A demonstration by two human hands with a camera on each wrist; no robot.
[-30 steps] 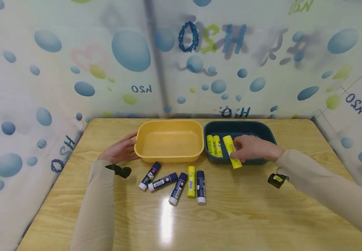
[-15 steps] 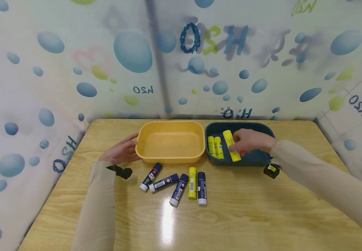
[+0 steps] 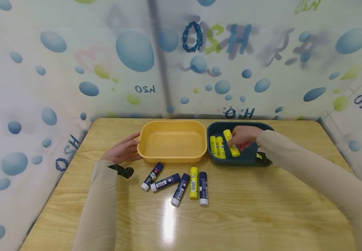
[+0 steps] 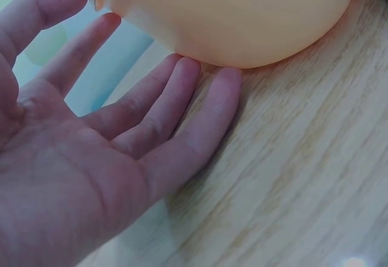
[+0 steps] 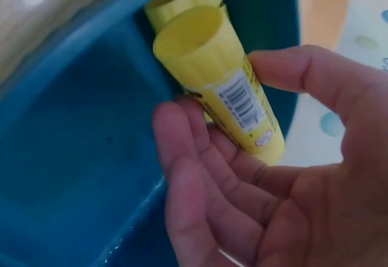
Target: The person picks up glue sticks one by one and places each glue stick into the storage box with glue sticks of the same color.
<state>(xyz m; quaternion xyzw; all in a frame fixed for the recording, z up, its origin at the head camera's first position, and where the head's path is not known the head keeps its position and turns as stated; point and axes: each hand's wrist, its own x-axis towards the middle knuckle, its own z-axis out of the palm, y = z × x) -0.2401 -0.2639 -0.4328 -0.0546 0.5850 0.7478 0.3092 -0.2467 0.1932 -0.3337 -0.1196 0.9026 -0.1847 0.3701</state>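
Observation:
My right hand point(image 3: 244, 136) holds a yellow glue stick point(image 5: 233, 91) between thumb and fingers, inside the dark blue bin point(image 3: 253, 158). Two more yellow glue sticks point(image 3: 220, 147) lie side by side at that bin's left end. In the right wrist view the held stick is tilted, its ridged end toward the camera. My left hand point(image 3: 122, 150) is at the left side of the yellow bin point(image 3: 172, 159); in the left wrist view its fingers are spread, with fingertips point(image 4: 227, 79) right at the bin's wall. Nothing lies in the yellow bin.
In front of the bins, several dark blue glue sticks with white ends point(image 3: 179, 190) and one yellow glue stick point(image 3: 193, 183) lie on the wooden table point(image 3: 246, 216). A patterned curtain point(image 3: 181, 69) stands close behind the table's back edge.
My right hand has carried the yellow glue stick from over the dark blue bin's front rim farther back and down into the bin. My left hand stays beside the yellow bin.

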